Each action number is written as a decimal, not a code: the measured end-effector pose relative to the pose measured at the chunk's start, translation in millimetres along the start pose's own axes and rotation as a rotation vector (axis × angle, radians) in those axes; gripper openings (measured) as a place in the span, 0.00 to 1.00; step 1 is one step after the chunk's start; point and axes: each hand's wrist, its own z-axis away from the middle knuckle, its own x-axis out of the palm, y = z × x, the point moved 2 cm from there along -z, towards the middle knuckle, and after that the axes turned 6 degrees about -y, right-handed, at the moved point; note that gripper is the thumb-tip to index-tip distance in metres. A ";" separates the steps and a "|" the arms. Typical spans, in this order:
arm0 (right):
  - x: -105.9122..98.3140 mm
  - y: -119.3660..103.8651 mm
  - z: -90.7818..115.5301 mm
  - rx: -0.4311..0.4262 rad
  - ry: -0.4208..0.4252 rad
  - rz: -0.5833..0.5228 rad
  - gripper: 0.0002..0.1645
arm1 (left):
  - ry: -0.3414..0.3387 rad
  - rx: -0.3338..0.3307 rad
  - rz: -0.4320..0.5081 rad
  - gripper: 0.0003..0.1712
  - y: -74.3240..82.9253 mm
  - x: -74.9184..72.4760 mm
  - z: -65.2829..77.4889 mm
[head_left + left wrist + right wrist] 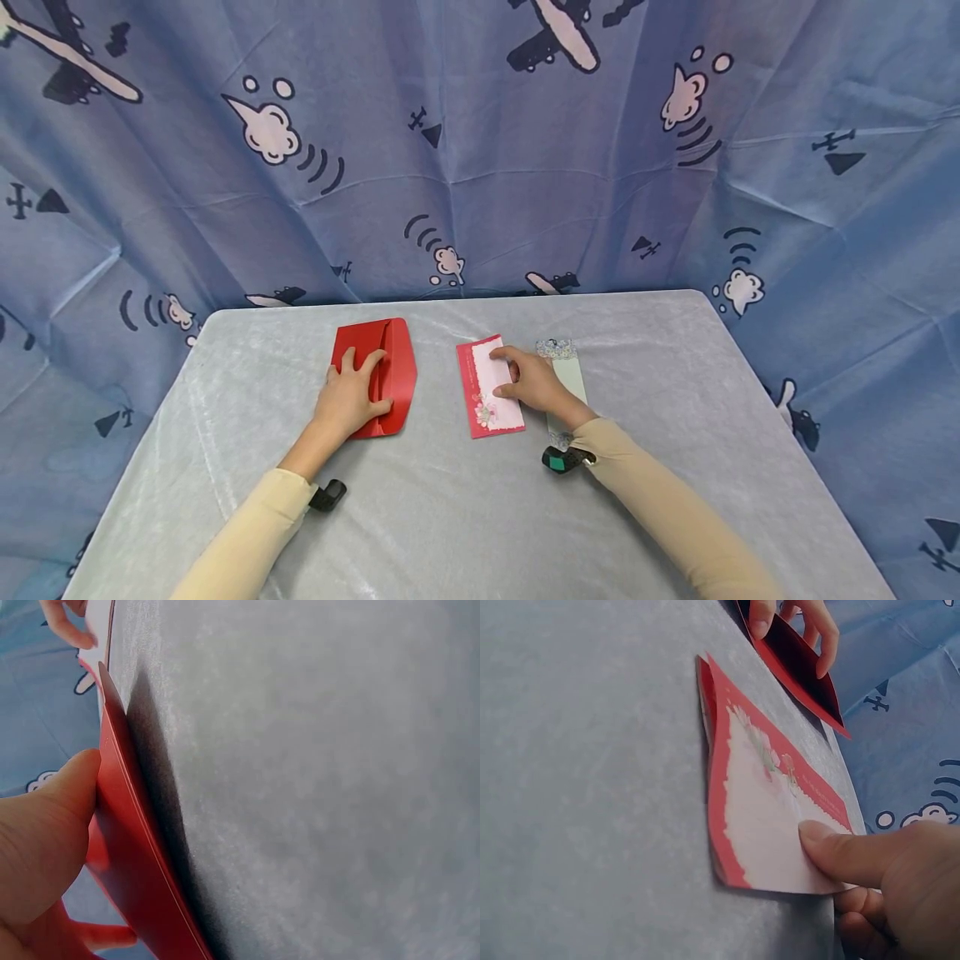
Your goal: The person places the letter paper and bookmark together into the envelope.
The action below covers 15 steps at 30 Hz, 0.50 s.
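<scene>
In the head view a red envelope (401, 375), its flap unfolded to the right, lies at the table's left. My left hand (347, 398) rests across it with fingers spread, the thumb near the opening. The left wrist view shows that thumb against the red envelope (142, 847). Right of it is a folded greeting card (491, 383), pink-red with a white panel and printed flowers. My right hand (536, 379) pinches the card's right side. In the right wrist view the thumb lies on the front of the card (761, 825), whose layers gape slightly at one edge.
A pale green card or sheet with patterned ends (570, 375) lies partly under my right hand and wrist. Grey cloth covers the table (450, 517). A blue printed curtain (480, 150) hangs behind the table's far edge.
</scene>
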 end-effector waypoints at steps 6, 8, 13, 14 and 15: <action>0.3 4.5 0.4 0.009 -0.015 -0.075 0.35 | -0.001 -0.002 0.004 0.47 0.0 0.5 0.3; -0.9 4.9 0.6 0.011 -0.023 -0.104 0.35 | 0.000 -0.004 0.005 0.47 -0.1 0.3 0.4; -4.8 6.5 0.6 0.003 -0.041 -0.152 0.32 | 0.003 -0.005 0.000 0.47 -0.5 -0.1 0.1; -5.5 6.8 0.7 -0.005 -0.045 -0.159 0.31 | 0.004 -0.004 -0.001 0.47 -0.6 -0.2 0.0; -6.3 7.1 0.7 -0.010 -0.048 -0.165 0.30 | 0.004 -0.004 -0.001 0.47 -0.7 -0.3 0.0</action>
